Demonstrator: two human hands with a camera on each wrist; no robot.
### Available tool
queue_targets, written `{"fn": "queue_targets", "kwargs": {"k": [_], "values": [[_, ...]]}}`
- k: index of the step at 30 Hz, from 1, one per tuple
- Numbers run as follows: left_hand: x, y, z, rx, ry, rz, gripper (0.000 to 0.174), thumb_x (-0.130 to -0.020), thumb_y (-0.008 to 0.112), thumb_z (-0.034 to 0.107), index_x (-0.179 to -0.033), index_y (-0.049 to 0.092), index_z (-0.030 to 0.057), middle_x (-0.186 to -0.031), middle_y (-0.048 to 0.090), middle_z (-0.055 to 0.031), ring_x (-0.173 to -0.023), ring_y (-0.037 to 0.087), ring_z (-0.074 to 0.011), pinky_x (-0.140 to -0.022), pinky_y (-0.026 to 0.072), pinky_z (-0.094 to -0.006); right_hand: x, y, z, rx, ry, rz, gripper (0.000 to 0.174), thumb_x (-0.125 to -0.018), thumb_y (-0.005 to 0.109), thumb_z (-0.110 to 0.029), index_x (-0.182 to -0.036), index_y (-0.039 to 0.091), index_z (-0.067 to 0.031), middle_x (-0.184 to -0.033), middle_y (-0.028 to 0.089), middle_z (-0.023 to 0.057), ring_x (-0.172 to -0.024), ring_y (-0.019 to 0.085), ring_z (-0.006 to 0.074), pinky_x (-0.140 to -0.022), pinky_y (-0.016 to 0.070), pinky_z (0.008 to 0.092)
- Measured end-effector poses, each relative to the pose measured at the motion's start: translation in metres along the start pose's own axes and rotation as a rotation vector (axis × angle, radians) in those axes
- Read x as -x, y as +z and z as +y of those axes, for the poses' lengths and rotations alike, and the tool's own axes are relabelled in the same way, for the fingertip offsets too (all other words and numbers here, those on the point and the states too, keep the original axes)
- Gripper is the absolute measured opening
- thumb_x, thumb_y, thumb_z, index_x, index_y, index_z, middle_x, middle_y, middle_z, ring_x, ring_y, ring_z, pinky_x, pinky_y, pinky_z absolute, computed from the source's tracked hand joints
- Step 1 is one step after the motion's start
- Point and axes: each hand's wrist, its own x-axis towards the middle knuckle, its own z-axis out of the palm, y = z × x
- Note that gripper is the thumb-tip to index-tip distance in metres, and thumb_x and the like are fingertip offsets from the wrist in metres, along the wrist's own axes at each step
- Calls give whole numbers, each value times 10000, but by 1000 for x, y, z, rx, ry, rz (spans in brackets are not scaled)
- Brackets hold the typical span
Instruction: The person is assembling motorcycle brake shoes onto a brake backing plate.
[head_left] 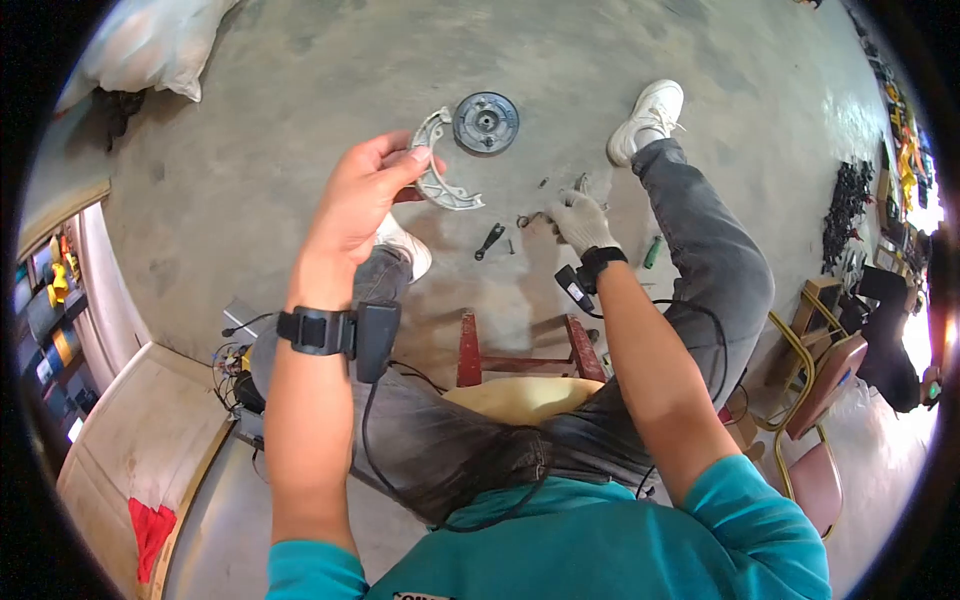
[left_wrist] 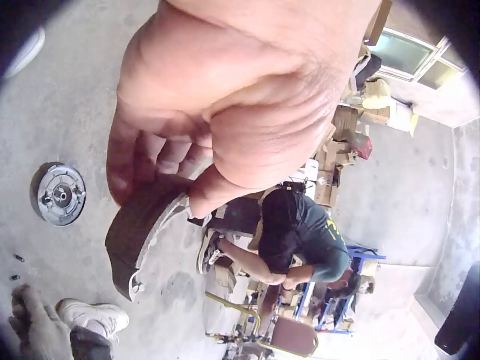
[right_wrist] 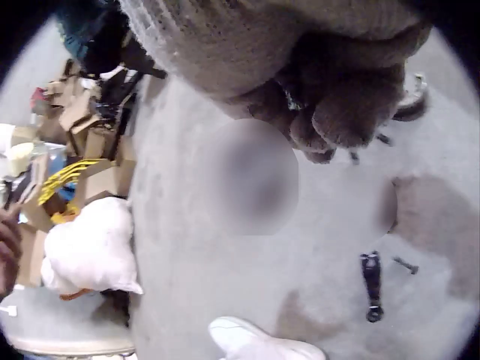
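Note:
My bare left hand (head_left: 365,190) holds a curved brake shoe (head_left: 437,175) between thumb and fingers, raised above the floor; its dark lining shows in the left wrist view. A round metal brake plate (head_left: 486,123) lies on the floor just beyond it. My right hand (head_left: 582,222), in a pale knit glove, reaches down at the floor with fingers curled. Its fingertips are close to a small ring-like part (head_left: 525,220); I cannot tell whether they hold anything. Another curved metal piece (right_wrist: 412,97) shows past those fingers. A black lever (head_left: 489,241) and a bolt (head_left: 511,246) lie nearby.
A green handle (head_left: 653,252) lies near my right leg. Under me is a red-legged stool (head_left: 470,350). Cables run from the wrist cameras. A white sack (head_left: 155,50) is at the far left, chairs (head_left: 815,470) at right. Another person (left_wrist: 300,232) bends down in the background.

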Motion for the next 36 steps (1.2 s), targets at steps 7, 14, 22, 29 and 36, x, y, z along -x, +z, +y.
{"fn": "queue_targets", "kwargs": {"k": [7,14,22,29,36], "values": [[10,2,8,54,-21,8,224,-1032,612,216,-1138,643,20,-928,694,-35,-807,634,-97,-728,506,-257,-3,6,95,-39,435,-49,247,-874,623,-246,-832,669,-8,-685,632,56,-566,606,165,-518,504,315],[13,5,7,70,-53,25,287,-1045,578,212,-1237,625,4,-937,677,-36,-860,620,-115,-806,482,-288,-30,20,121,656,-327,320,248,-862,640,-266,-844,700,-26,-737,716,136,-695,713,251,-665,539,384],[12,9,6,152,-61,65,282,-1040,592,194,-1214,616,-27,-946,687,-66,-879,641,-137,-819,504,-292,-66,-3,62,792,338,249,541,-831,765,-455,-1227,626,-113,-1277,623,142,-1168,623,382,-980,529,443],[7,6,3,173,-68,34,267,-1043,587,196,-1188,618,-26,-943,689,-73,-877,644,-147,-819,509,-307,-86,-16,82,705,236,159,380,-872,685,-368,-1131,703,-90,-1127,712,186,-1105,668,375,-964,522,457],[6,5,0,105,-60,1,290,-1037,585,192,-1236,604,-20,-1000,688,-91,-919,660,-174,-844,546,-351,-102,-19,131,306,237,277,353,-891,631,-295,-1128,700,-43,-881,728,163,-727,727,258,-679,583,393]]}}
